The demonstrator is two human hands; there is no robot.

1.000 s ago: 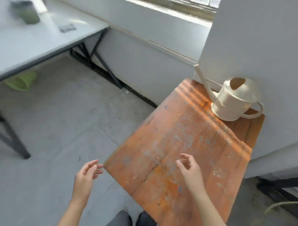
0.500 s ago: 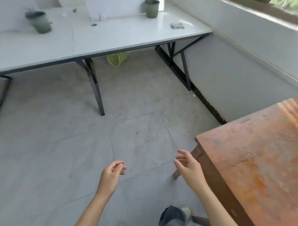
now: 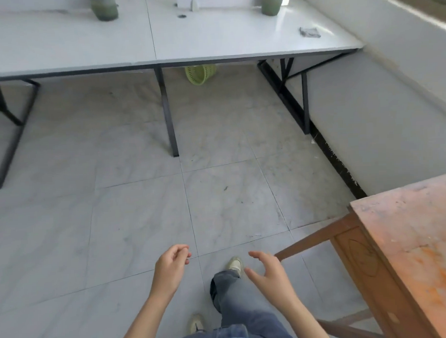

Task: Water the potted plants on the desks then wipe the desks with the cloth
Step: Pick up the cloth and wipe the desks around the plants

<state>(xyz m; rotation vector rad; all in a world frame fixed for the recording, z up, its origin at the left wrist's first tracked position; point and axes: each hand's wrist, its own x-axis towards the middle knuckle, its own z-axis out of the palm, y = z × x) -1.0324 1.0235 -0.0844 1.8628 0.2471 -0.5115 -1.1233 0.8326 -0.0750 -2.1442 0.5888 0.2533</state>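
Note:
Two white desks [image 3: 212,42] stand side by side across the far end of the room. A green plant pot [image 3: 104,8] sits on the left desk and another green pot [image 3: 271,2] on the right one. A small grey cloth [image 3: 310,32] lies near the right desk's right edge. My left hand [image 3: 171,268] and my right hand [image 3: 270,276] hang low over the floor, fingers loosely curled, holding nothing. The watering can is out of sight.
A worn orange wooden table [image 3: 411,238] stands close on my right. A green basket [image 3: 201,73] lies on the floor under the desks. Black desk legs [image 3: 167,112] rise from the grey tiled floor [image 3: 142,209]. A white wall runs along the right.
My view has swung left, away from the orange table and the watering can, toward the white desks. I have stepped forward; both hands stay empty and low.

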